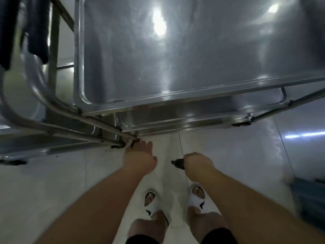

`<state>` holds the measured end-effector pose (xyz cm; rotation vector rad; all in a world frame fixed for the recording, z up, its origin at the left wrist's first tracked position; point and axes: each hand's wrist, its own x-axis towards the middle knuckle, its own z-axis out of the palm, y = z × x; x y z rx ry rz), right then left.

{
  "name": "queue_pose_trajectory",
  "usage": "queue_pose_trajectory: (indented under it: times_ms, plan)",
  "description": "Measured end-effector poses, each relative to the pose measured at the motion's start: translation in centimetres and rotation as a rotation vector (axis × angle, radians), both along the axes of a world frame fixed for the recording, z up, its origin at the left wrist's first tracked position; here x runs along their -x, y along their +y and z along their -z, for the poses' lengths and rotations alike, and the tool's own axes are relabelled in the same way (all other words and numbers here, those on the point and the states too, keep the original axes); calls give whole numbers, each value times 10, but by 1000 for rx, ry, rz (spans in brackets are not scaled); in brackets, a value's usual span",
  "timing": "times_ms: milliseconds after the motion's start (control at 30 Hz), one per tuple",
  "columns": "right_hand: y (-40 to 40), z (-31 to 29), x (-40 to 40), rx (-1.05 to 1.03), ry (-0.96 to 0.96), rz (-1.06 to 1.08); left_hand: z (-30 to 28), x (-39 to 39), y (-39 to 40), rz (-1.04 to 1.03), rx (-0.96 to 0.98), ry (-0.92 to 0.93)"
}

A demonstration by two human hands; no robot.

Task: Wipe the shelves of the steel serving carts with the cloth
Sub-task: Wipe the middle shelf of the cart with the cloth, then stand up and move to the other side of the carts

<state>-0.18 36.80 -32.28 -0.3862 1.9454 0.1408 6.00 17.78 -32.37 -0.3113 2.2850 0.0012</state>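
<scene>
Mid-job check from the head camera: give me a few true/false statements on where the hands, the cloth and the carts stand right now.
1. The right hand grips a dark cloth. True.
2. The left hand holds the cloth. False: it holds no cloth and reaches toward the cart's lower corner.
3. The cloth is pressed on the top shelf. False: it hangs over the floor, clear of the shelf.
4. A second cart stands to the left. True.
5. Dark fabric hangs at upper left. True.
</scene>
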Motion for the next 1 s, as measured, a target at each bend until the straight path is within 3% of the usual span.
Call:
queue_pose_trajectory:
  times_ms: [233,500,733,1000]
  plan:
    - [21,-139,-29,51,145,-66,-137,-49,40,-54,-124,-9]
    - [30,-265,-31,14,311,-125,-231,-62,28,-109,-202,95]
    - [40,-342,-46,45,547,54,-300,-35,26,137,-225,265]
    - [96,-398,-86,31,674,304,-366,-4,87,484,-263,390]
